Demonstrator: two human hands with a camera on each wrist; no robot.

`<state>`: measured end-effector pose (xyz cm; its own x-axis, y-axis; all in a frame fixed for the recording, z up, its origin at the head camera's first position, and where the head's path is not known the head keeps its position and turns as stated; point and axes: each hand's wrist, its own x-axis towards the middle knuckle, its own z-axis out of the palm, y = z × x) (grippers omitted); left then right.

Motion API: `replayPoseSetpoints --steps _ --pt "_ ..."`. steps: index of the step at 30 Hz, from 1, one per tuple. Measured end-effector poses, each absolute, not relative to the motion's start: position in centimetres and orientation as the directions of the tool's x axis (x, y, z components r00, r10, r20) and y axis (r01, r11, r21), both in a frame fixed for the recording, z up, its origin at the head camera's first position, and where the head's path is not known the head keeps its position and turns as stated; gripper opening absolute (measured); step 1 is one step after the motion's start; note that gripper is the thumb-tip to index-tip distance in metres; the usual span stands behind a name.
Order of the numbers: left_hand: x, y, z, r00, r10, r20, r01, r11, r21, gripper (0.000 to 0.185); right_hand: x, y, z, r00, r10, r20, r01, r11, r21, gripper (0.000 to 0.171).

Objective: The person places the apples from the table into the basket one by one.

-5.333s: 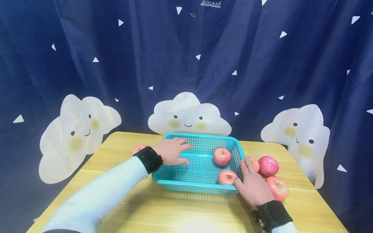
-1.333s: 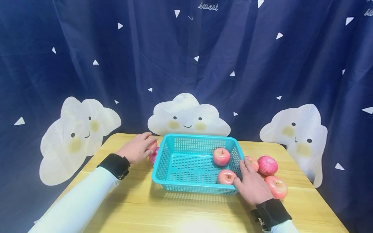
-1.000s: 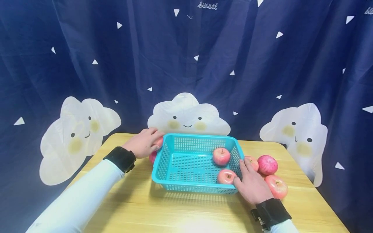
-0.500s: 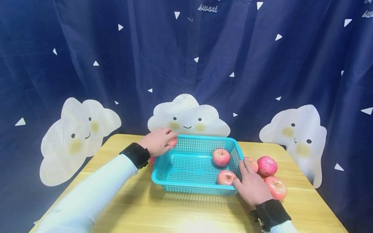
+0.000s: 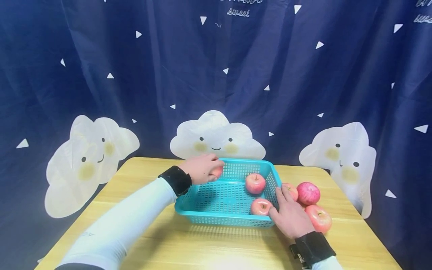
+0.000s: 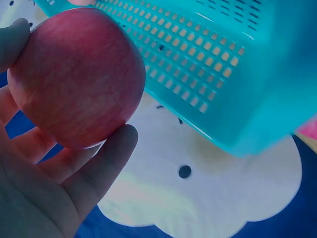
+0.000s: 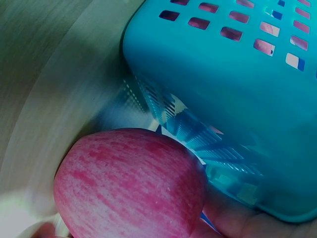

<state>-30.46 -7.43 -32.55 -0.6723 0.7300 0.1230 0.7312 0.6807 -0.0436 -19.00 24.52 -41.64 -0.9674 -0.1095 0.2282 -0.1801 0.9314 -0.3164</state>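
Observation:
My left hand (image 5: 202, 169) grips a red apple (image 6: 77, 77) with curled fingers, above the back left part of a turquoise plastic basket (image 5: 233, 220). In the head view that apple is mostly hidden behind the hand. Two more apples lie inside the basket: one at the back right (image 5: 255, 183), one in the front right corner (image 5: 260, 207). My right hand (image 5: 291, 219) holds the basket's front right corner, its thumb and fingers over the rim. Close beside it, outside the basket, sits a streaked apple (image 7: 131, 183), seen in the right wrist view.
Right of the basket, on the wooden table (image 5: 216, 243), lie a pale apple (image 5: 291, 191), a darker pink round fruit (image 5: 308, 193) and a large apple (image 5: 319, 218). A pink thing (image 6: 309, 129) shows at the left wrist view's edge. A dark blue curtain (image 5: 216, 56) hangs behind.
My left hand took hold of an apple left of the basket and moved right with it, over the left rim. The right hand stayed on the basket's corner.

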Motion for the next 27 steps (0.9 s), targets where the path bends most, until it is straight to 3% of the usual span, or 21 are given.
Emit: replayPoseSetpoints --steps 23,27 --pt "-29.9 0.1 -35.7 -0.538 0.843 0.03 0.83 0.535 -0.158 0.054 -18.9 24.1 -41.7 -0.968 -0.102 0.229 -0.17 0.937 -0.304 0.07" --pt "-29.7 1.4 -36.4 -0.542 0.84 0.002 0.829 0.536 -0.159 0.056 -18.8 24.1 -41.6 -0.969 -0.097 0.227 -0.164 0.94 -0.3 0.069"
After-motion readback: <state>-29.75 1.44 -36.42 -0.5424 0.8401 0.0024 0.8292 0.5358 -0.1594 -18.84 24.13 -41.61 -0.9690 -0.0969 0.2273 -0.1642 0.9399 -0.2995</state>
